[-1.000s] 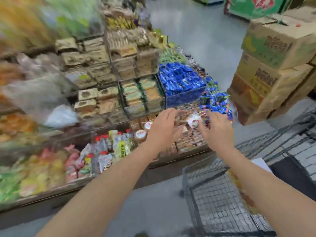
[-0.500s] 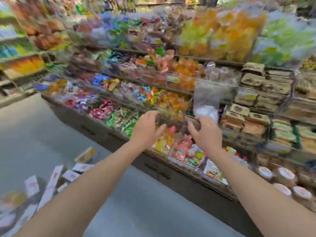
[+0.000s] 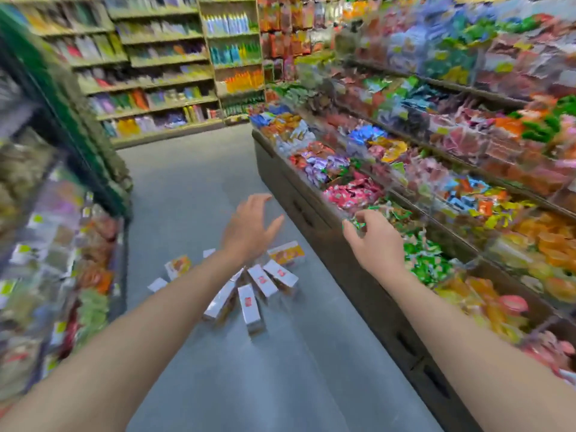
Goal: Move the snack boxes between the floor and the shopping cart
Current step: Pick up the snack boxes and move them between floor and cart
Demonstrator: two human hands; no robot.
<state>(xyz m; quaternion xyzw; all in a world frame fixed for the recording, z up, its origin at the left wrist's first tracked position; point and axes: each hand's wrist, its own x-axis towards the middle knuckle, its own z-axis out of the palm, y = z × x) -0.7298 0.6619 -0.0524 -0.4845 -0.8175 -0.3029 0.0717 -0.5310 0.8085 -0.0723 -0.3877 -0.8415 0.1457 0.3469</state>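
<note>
Both bare arms reach out ahead. The left hand (image 3: 249,222) hangs in the air over the aisle, fingers spread and relaxed, thumb out to the side, gripping nothing. The right hand (image 3: 374,241) is up beside it and well apart from it, fingers loosely curled toward the thumb, and I can make out nothing inside them. The green wrappers at the fingertips look to belong to the bin behind, though the blur makes that hard to call. Below the left wrist and forearm, the boxes (image 3: 249,304) lie in a loose heap on the grey floor (image 3: 193,182), partly hidden by that arm. Several long white ones with a red mark fan out side by side, touching. One box showing an orange picture (image 3: 286,253) sits at the far edge of the heap, another like it (image 3: 178,265) lies on the left side, and a couple of small white ends poke out around them. The heap is in the middle of the aisle, near the foot of the counter (image 3: 311,219) on the right. That counter runs away down the aisle, its tiered bins packed with bright wrapped sweets in red, purple, blue, green and orange. On the left a rack (image 3: 46,244) of bagged goods streaks by, heavily blurred. At the far end, shelves (image 3: 162,57) hold rows of bottles and packets.
</note>
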